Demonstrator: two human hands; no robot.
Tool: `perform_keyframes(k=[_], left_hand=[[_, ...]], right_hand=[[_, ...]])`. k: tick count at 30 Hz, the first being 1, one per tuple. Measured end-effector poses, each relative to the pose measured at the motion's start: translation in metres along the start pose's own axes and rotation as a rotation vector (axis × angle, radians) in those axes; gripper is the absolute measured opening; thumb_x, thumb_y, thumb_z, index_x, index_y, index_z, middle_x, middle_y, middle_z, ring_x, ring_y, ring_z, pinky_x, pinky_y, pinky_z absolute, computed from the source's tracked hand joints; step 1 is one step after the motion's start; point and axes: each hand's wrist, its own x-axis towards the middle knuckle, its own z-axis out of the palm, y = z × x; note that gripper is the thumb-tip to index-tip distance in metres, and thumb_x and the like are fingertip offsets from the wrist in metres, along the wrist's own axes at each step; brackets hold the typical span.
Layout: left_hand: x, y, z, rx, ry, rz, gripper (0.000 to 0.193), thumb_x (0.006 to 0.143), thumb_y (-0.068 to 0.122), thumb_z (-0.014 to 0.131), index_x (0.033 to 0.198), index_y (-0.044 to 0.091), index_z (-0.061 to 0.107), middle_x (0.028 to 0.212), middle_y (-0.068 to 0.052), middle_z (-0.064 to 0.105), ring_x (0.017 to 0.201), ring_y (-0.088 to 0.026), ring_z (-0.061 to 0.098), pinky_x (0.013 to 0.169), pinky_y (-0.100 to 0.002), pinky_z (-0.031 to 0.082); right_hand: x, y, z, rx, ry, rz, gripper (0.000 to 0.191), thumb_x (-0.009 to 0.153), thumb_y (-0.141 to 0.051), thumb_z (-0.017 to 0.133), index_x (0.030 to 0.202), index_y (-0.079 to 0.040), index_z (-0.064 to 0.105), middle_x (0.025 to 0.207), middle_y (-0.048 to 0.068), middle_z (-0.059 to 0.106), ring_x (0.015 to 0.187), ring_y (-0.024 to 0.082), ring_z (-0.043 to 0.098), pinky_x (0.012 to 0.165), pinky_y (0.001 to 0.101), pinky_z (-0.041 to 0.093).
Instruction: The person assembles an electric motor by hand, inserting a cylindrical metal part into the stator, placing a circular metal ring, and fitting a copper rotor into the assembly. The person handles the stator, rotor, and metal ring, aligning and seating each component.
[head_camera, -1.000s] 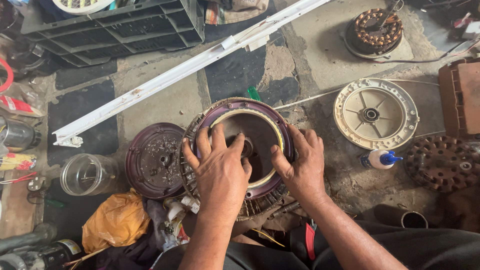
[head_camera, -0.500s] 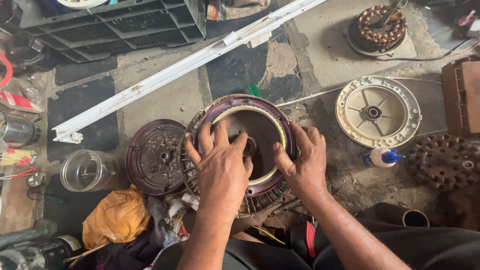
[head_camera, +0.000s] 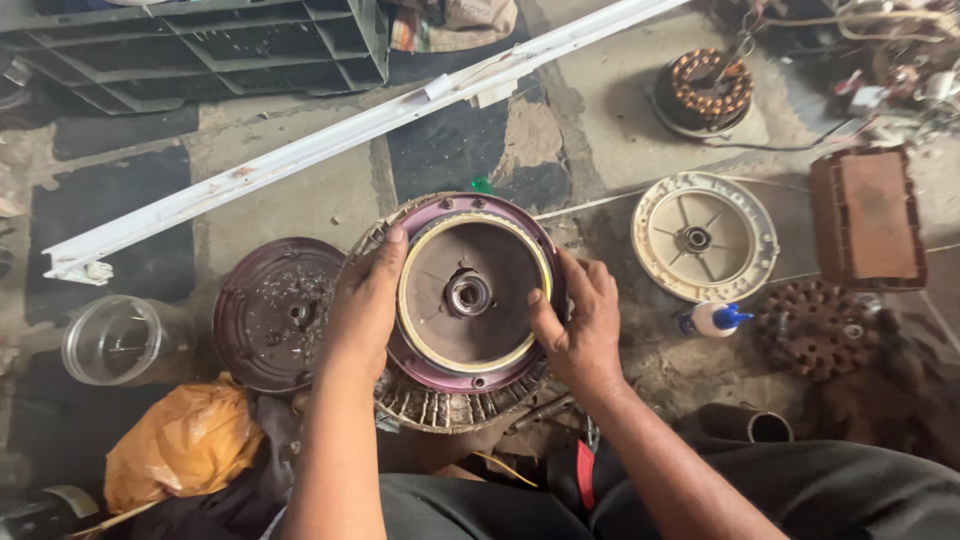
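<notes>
A round purple motor housing (head_camera: 470, 300) with a cream inner ring and a centre bearing lies tilted on a finned metal core (head_camera: 440, 408) on the floor in front of me. My left hand (head_camera: 368, 300) grips its left rim with the fingers curled over the edge. On the right rim my right hand (head_camera: 580, 325) holds on, thumb pressed to the cream ring. The housing's open inside faces up between both hands.
A purple cover plate (head_camera: 275, 310) lies to the left, beside a clear jar (head_camera: 120, 340) and an orange bag (head_camera: 180, 440). To the right are a cream disc (head_camera: 705, 238), a small blue-capped bottle (head_camera: 712, 320), a rusty rotor (head_camera: 815, 328), a brick (head_camera: 865, 215) and a copper-wound stator (head_camera: 710, 90). A long white rail (head_camera: 350, 130) crosses behind.
Both hands have slid from over the housing's middle out to its rims, uncovering the inner face and the bearing. The view has shifted closer.
</notes>
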Motion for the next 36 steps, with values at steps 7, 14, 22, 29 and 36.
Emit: perform_keyframes(k=[7, 14, 22, 29, 36], left_hand=[[0.002, -0.004, -0.001, -0.005, 0.055, 0.121, 0.057, 0.094, 0.053, 0.062, 0.116, 0.002, 0.076, 0.109, -0.013, 0.080, 0.101, -0.021, 0.072, 0.089, -0.035, 0.054], [0.003, -0.006, 0.000, 0.033, 0.068, 0.286, 0.048, 0.097, 0.048, 0.061, 0.109, 0.006, 0.079, 0.094, -0.007, 0.081, 0.090, -0.015, 0.072, 0.081, -0.033, 0.054], [0.007, -0.011, -0.001, 0.018, 0.035, 0.297, 0.049, 0.099, 0.048, 0.060, 0.097, 0.003, 0.077, 0.072, -0.005, 0.071, 0.072, -0.011, 0.061, 0.066, -0.034, 0.051], [0.008, -0.012, -0.001, 0.018, 0.037, 0.313, 0.051, 0.099, 0.048, 0.060, 0.089, 0.001, 0.074, 0.065, -0.004, 0.066, 0.067, -0.010, 0.058, 0.062, -0.034, 0.049], [0.009, -0.011, 0.000, 0.013, 0.039, 0.328, 0.050, 0.100, 0.046, 0.060, 0.087, 0.000, 0.075, 0.063, -0.004, 0.063, 0.065, -0.010, 0.055, 0.060, -0.034, 0.048]], right_hand=[[-0.005, -0.034, -0.016, -0.224, 0.099, -0.180, 0.072, 0.085, -0.025, 0.078, 0.145, 0.003, 0.052, 0.126, 0.024, 0.056, 0.115, 0.041, 0.052, 0.099, 0.0509, 0.043], [0.012, -0.071, -0.015, -0.371, -0.219, -0.346, 0.064, 0.079, -0.029, 0.081, 0.137, -0.006, 0.062, 0.122, 0.012, 0.064, 0.113, 0.036, 0.056, 0.098, 0.0498, 0.041], [0.028, -0.078, -0.005, -0.485, -0.368, -0.372, 0.059, 0.074, -0.032, 0.081, 0.128, -0.011, 0.068, 0.116, 0.012, 0.064, 0.112, 0.035, 0.057, 0.103, 0.0538, 0.038], [0.026, -0.073, 0.001, -0.455, -0.354, -0.377, 0.054, 0.079, -0.033, 0.079, 0.126, -0.009, 0.068, 0.113, 0.011, 0.065, 0.110, 0.033, 0.058, 0.106, 0.0544, 0.037], [0.025, -0.070, 0.004, -0.453, -0.313, -0.360, 0.053, 0.080, -0.035, 0.080, 0.124, -0.007, 0.069, 0.111, 0.011, 0.067, 0.109, 0.034, 0.059, 0.103, 0.0527, 0.039]])
